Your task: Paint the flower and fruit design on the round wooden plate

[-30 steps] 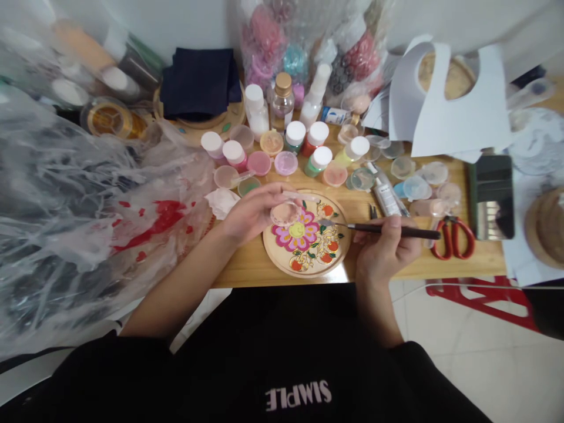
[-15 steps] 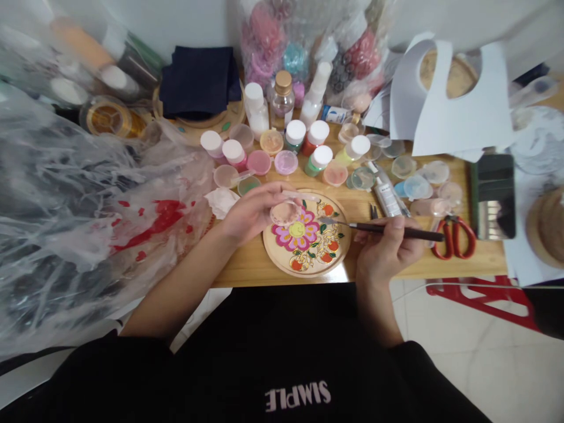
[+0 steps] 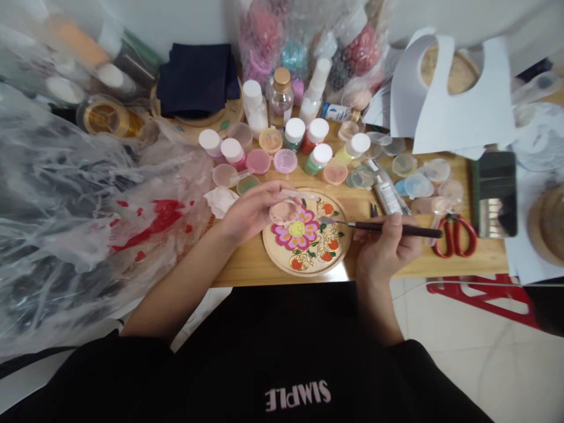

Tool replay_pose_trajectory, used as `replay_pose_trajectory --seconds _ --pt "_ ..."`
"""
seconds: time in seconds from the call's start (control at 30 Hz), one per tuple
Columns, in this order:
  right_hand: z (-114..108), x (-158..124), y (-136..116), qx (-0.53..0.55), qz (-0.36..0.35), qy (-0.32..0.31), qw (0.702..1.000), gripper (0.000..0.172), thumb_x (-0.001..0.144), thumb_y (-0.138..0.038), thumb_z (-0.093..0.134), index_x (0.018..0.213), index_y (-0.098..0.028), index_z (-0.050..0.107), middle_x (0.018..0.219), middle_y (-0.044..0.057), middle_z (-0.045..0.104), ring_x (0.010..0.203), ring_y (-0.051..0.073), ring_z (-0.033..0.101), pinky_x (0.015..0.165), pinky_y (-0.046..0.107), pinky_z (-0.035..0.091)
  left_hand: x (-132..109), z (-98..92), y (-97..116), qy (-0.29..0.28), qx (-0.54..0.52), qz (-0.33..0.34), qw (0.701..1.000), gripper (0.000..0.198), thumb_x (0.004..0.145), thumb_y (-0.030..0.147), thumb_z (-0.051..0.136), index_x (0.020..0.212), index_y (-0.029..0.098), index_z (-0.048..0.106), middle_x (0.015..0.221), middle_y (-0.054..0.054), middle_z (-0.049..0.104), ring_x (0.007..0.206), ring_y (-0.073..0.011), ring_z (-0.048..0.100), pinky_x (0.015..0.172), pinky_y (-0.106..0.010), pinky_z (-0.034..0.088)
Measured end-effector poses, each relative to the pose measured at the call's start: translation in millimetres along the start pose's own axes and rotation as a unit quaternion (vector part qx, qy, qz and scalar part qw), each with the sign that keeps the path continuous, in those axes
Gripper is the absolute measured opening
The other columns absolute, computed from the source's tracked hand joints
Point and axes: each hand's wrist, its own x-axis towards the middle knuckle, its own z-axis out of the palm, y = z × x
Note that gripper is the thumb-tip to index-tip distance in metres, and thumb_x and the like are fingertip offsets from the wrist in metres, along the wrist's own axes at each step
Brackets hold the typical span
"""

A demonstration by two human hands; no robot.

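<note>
My left hand (image 3: 253, 212) is closed around a small clear cup (image 3: 284, 212) of pale peach paste, its lid flap sticking out to the right. The cup is tilted over the left part of a round wooden plaque (image 3: 275, 261). On the plaque are a pink and purple flower (image 3: 296, 230) with a yellow centre and several orange fruits with green leaves, outlined in gold. In my right hand (image 3: 388, 247) is a palette knife (image 3: 392, 228) with a dark handle. Its thin metal blade points left over the plaque, close to the cup; whether the tip touches anything I cannot tell.
Behind the plaque stand several small cups and white-capped jars (image 3: 318, 158). To the right lie a white tube (image 3: 388, 194), red-handled scissors (image 3: 455, 235) and a phone (image 3: 494, 194). Clear plastic sheeting (image 3: 145, 176) covers the left side, beside a crumpled tissue (image 3: 221, 202).
The view has shifted very slightly. Both hands, the cup and the palette knife keep nearly the same places.
</note>
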Motion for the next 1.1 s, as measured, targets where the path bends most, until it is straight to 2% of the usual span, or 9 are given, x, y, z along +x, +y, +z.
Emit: replay_pose_trajectory --seconds 0.37,0.53,0.8,1.1 --pt "1.6 0.5 -2.2 -0.020 -0.002 0.015 1.000 0.041 0.088 -0.056 0.073 0.069 -0.024 0.055 0.049 -0.009 0.053 0.033 0.009 0.046 0.033 0.024 0.035 0.7 -1.9 -0.9 -0.011 0.001 0.000 1.000 0.018 0.080 0.031 0.075 0.079 0.014 0.071 0.078 -0.005 0.072 0.067 -0.0140 0.065 0.065 -0.027 0.051" --pt "1.7 -0.1 -2.7 -0.021 0.002 0.018 1.000 0.040 0.089 -0.055 0.072 0.070 -0.024 0.055 0.050 -0.009 0.054 0.035 0.009 0.047 0.034 0.024 0.036 0.4 -2.7 -1.5 -0.003 0.002 0.002 1.000 0.019 0.079 0.032 0.076 0.084 0.014 0.074 0.080 -0.005 0.073 0.070 -0.0153 0.066 0.066 -0.028 0.050" --pt "2.4 0.3 -2.5 -0.011 -0.002 0.017 1.000 0.041 0.087 -0.055 0.074 0.069 -0.024 0.056 0.049 -0.009 0.055 0.034 0.009 0.047 0.033 0.024 0.036 0.1 0.5 0.6 0.000 0.000 0.001 1.000 0.021 0.075 0.033 0.080 0.079 0.013 0.074 0.077 -0.005 0.073 0.069 -0.0152 0.066 0.063 -0.027 0.049" --pt "0.3 0.1 -0.5 -0.015 0.007 0.000 1.000 0.040 0.089 -0.055 0.072 0.069 -0.025 0.056 0.049 -0.009 0.052 0.034 0.010 0.047 0.034 0.026 0.038 0.5 0.9 -0.5 0.003 -0.002 -0.002 1.000 0.015 0.077 0.029 0.075 0.080 0.014 0.074 0.078 -0.005 0.073 0.070 -0.0153 0.065 0.065 -0.028 0.049"
